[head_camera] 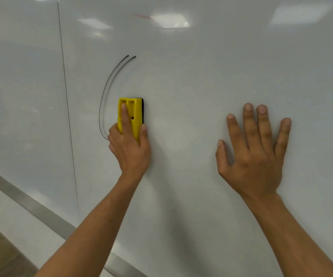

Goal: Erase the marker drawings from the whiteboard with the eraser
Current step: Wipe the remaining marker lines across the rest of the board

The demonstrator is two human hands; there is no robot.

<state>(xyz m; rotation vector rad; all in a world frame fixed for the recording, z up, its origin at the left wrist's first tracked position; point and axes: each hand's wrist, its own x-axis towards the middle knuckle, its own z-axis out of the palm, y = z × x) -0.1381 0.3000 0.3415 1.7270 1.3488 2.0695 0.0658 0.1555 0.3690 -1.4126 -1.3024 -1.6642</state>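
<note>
Both bare forearms reached up from the bottom edge toward the whiteboard (201, 76). On that board, the yellow eraser (130, 114) stood upright with its dark felt side against the white surface, held by the left hand (130, 148): the index finger lay straight along the eraser's back, the thumb curled against its right edge and the other fingers wrapped its lower left side. Just left of the left hand, two thin black marker lines (106, 96) ran side by side in a long arc, starting above the eraser and curving down until their lower ends met the hand's knuckles. The eraser sat just beside these lines, right of them, not covering them. Well to the right of the left hand, the right hand (255, 152) was pressed flat on the board, fingers spread wide and straight, holding nothing. High above both hands, a faint red streak (140, 16) showed next to a bright ceiling-light reflection. Left of the left hand, a thin dark seam (67, 108) ran down the board, and below the left forearm a grey metal frame strip (31, 204) slanted along the board's lower edge.
</note>
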